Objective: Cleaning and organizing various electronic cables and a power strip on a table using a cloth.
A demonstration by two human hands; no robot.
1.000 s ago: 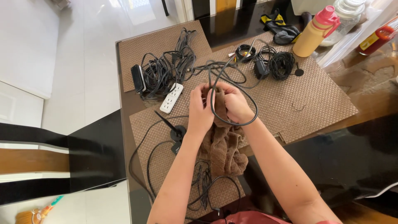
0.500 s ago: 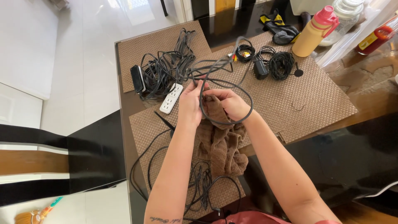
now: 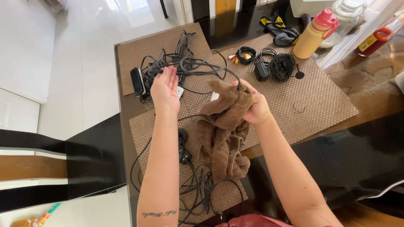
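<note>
The dark glossy table (image 3: 336, 159) is carrying brown woven placemats (image 3: 320, 96); a brown terry cloth (image 3: 223, 138) is hanging at the centre, bunched in the right hand (image 3: 252, 107), whose fingers are closing around it and a thin black cable (image 3: 202, 69) looping toward eleven o'clock; the left hand (image 3: 165, 89) is spreading flat-open beside that cable, gripping nothing; at one o'clock a tan bottle with pink cap (image 3: 313, 33) is standing closed, contents hidden; beside it a clear glass jar (image 3: 343, 19) is holding something white.

Dark glossy worktop (image 3: 336, 155) is covered by brown woven placemats (image 3: 320, 96); cable bundles (image 3: 283, 65) lie beyond the hands.
</note>
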